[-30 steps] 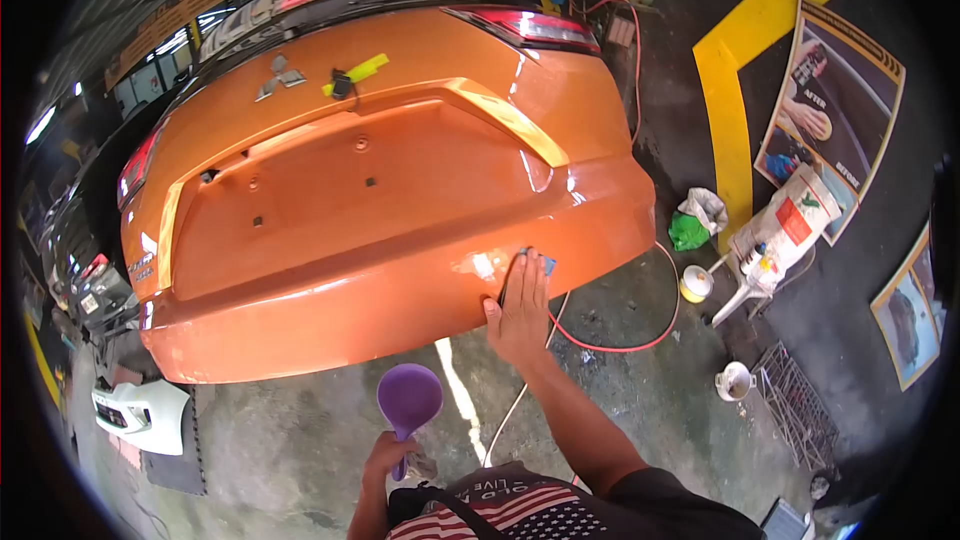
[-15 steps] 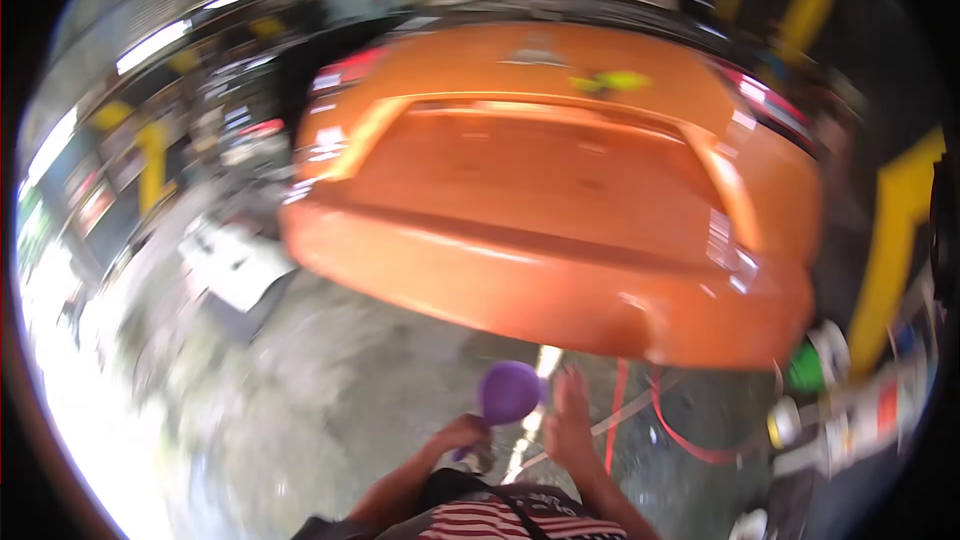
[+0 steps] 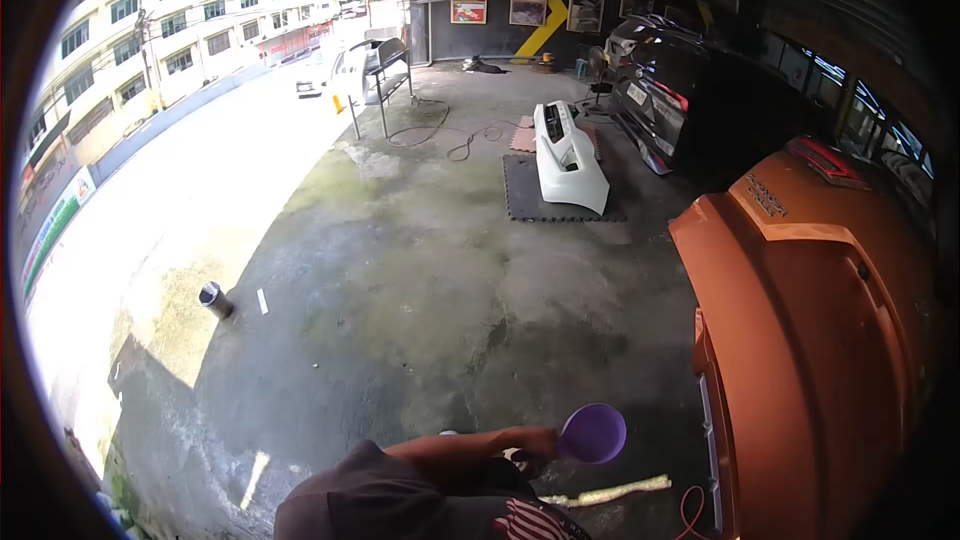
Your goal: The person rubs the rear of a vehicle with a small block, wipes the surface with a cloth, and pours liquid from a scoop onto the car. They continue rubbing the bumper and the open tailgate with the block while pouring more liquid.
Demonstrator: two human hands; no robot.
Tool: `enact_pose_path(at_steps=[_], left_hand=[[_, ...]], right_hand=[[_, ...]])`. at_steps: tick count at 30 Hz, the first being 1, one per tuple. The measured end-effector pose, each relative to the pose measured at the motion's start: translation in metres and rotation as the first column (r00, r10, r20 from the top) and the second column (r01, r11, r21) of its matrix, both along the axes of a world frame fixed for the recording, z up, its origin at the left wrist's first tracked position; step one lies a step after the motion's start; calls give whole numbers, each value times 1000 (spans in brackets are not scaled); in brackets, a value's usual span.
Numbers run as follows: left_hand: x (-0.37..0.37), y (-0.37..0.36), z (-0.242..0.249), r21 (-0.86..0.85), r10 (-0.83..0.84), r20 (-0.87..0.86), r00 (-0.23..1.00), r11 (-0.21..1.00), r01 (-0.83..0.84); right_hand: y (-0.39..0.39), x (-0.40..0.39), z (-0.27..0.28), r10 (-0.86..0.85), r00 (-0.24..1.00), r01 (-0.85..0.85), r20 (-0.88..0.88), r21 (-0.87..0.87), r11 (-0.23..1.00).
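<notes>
A purple plastic water dipper (image 3: pixel 595 433) is at the lower middle of the head view, its round cup facing up. My left hand (image 3: pixel 538 443) is closed round its handle, which the fingers mostly hide. That forearm reaches rightward across the bottom of the view, over the concrete floor. To the right of the dipper stands the orange car (image 3: pixel 790 340), its rear end towards me and apart from the dipper. My right hand is out of view.
A white bumper (image 3: pixel 567 162) lies on dark foam mats (image 3: pixel 525 202) ahead. Beyond the orange car is a black vehicle (image 3: pixel 665 90). A dark bucket (image 3: pixel 216 302) stands at left near the sunlit edge. Hoses (image 3: pixel 462 145) trail over the floor; a red one (image 3: pixel 690 510) lies at lower right.
My view has swung left, so the orange car has shifted to the right side. The dipper stays in my left hand. My right hand, open in front of me before, has left the view.
</notes>
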State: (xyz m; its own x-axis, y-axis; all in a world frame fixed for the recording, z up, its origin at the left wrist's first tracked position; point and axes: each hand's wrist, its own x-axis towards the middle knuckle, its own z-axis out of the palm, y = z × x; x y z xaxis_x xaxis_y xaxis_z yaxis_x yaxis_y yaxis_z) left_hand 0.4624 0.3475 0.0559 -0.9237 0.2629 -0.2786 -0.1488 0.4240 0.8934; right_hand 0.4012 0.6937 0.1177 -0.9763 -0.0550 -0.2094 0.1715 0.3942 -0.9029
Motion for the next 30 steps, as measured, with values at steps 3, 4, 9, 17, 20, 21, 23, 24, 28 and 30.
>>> enact_pose_path(at_steps=[3, 4, 9, 17, 20, 21, 23, 24, 28, 30], left_hand=[[28, -43, 7, -18, 71, -57, 996, 997, -72], [38, -58, 4, 13, 167, -23, 986, 986, -167], [83, -142, -19, -131, 182, -220, 958, 968, -214], [173, -270, -52, -189, 413, -54, 909, 890, -416], [203, -297, -2, -241, 455, -6, 891, 864, -442], [212, -304, 26, -195, 628, 227, 745, 779, -597], [234, -327, -3, -188, 629, 229, 743, 778, -600], [243, -334, -3, -183, 649, 195, 735, 761, -623], [267, -351, 16, -212, 685, 158, 711, 727, -653], [271, -362, 14, -229, 641, 61, 765, 755, -614]], right_hand=[[-57, -16, 6, 169, 986, -169, 0, 44, 985], [-76, -18, 7, 220, 976, -220, 7, 53, 974], [-166, -15, 6, 391, 919, -394, 49, 105, 913], [-270, 13, -9, 468, 870, -490, 156, 168, 856], [-296, 21, -18, 459, 866, -492, 197, 180, 852], [-302, 22, -23, 456, 866, -492, 206, 180, 852], [-315, 23, -30, 448, 861, -494, 239, 186, 849], [-321, 22, -34, 445, 858, -496, 255, 188, 848], [-341, 17, -47, 417, 851, -490, 318, 195, 850], [-349, 10, -55, 411, 847, -491, 337, 199, 848]])
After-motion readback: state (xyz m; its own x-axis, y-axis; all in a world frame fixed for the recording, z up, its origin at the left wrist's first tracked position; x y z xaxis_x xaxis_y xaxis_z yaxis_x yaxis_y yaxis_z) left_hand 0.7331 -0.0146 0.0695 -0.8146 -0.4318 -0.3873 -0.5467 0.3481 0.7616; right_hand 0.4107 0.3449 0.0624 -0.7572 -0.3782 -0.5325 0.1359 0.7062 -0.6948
